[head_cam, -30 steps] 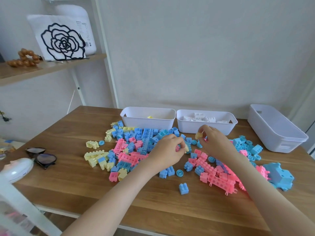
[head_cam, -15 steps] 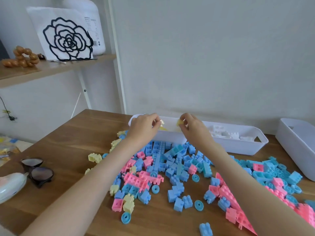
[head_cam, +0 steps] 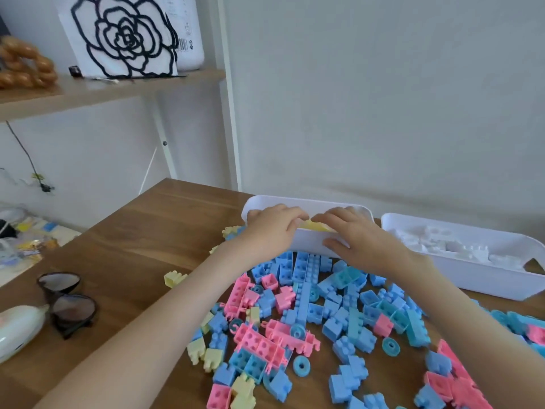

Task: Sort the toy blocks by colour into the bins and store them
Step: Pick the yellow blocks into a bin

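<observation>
Head view: the left hand and right hand hover over the yellow-block bin, fingers loosely spread with nothing visibly held, while loose yellow blocks lie on the tabletop near-left of the bin, nearer the left hand.

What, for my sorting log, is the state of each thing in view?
Yellow-block bin, upright, yellow blocks inside.
White-block bin, upright, white blocks inside.
Left hand, open, over the yellow-block bin's rim.
Right hand, open, thumb against that bin's front wall.
Loose blocks, unsorted, blue, pink and yellow mixed on the table.
Sunglasses, lying on the table.
</observation>
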Action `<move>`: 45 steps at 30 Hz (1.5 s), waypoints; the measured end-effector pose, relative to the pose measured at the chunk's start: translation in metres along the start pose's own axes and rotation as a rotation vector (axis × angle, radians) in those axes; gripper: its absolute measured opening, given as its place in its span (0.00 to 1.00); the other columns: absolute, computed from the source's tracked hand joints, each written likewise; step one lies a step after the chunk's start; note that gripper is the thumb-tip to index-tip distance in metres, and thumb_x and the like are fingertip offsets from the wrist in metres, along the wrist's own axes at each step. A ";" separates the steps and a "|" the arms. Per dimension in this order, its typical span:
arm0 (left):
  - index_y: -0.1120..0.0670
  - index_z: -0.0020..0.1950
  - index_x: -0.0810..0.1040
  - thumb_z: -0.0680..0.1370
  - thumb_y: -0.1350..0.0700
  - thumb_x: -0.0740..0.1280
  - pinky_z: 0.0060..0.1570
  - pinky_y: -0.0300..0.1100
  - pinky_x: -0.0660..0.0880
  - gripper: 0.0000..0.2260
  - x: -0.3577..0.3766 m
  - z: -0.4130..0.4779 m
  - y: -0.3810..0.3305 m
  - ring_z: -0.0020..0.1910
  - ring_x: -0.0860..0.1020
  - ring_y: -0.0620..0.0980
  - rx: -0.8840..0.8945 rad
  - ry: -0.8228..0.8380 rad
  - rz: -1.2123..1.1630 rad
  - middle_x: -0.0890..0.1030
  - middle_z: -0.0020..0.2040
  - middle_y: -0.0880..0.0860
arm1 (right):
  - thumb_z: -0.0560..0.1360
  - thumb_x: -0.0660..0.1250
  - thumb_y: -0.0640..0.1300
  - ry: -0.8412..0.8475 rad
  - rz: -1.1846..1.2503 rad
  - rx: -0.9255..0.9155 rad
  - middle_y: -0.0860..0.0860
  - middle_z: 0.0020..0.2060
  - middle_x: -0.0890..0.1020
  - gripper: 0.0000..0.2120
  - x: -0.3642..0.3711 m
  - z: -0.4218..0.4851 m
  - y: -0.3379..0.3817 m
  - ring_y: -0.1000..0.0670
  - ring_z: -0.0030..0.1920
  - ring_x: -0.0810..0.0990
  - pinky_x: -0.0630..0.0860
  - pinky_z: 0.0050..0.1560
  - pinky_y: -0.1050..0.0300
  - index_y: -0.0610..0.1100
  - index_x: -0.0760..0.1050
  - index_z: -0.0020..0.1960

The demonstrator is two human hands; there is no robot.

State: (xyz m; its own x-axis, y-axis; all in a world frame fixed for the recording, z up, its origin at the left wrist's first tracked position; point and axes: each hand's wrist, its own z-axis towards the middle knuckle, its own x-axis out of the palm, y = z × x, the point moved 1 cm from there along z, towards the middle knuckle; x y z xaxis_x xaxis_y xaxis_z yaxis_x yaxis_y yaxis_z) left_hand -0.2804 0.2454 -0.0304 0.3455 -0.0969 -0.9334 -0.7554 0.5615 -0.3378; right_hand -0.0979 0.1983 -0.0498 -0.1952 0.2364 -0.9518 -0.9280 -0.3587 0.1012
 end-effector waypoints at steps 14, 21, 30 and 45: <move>0.37 0.70 0.64 0.79 0.42 0.56 0.68 0.51 0.50 0.19 -0.015 -0.122 0.054 0.70 0.60 0.48 -0.485 -0.310 0.184 0.64 0.71 0.45 | 0.82 0.51 0.45 0.286 0.222 -0.027 0.50 0.69 0.66 0.20 0.026 0.019 0.085 0.50 0.68 0.65 0.61 0.68 0.58 0.47 0.59 0.74; 0.41 0.65 0.73 0.77 0.38 0.57 0.67 0.50 0.60 0.19 0.008 -0.149 0.072 0.68 0.66 0.50 -0.523 -0.418 0.041 0.70 0.68 0.47 | 0.81 0.52 0.39 0.308 0.235 0.078 0.49 0.69 0.68 0.20 0.033 0.032 0.094 0.48 0.67 0.64 0.61 0.68 0.55 0.48 0.61 0.73; 0.47 0.57 0.78 0.75 0.55 0.65 0.55 0.36 0.62 0.12 0.020 -0.148 0.076 0.60 0.66 0.48 -0.487 -0.483 -0.077 0.74 0.59 0.47 | 0.79 0.56 0.38 0.304 0.214 0.073 0.50 0.63 0.75 0.15 0.025 0.029 0.102 0.50 0.60 0.73 0.69 0.60 0.59 0.48 0.72 0.63; 0.51 0.45 0.75 0.77 0.51 0.63 0.42 0.38 0.64 0.04 0.018 -0.153 0.076 0.48 0.72 0.48 -0.590 -0.455 -0.095 0.73 0.41 0.47 | 0.76 0.61 0.37 0.302 0.076 0.031 0.55 0.45 0.70 0.11 0.014 0.022 0.111 0.52 0.51 0.67 0.57 0.51 0.59 0.51 0.75 0.53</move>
State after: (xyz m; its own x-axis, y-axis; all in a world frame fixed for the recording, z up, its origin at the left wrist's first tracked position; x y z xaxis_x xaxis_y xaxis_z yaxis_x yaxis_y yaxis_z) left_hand -0.4167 0.1605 -0.0912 0.5234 0.2980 -0.7983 -0.8397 0.0211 -0.5427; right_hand -0.2103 0.1822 -0.0452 -0.1659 -0.0710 -0.9836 -0.9244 -0.3362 0.1802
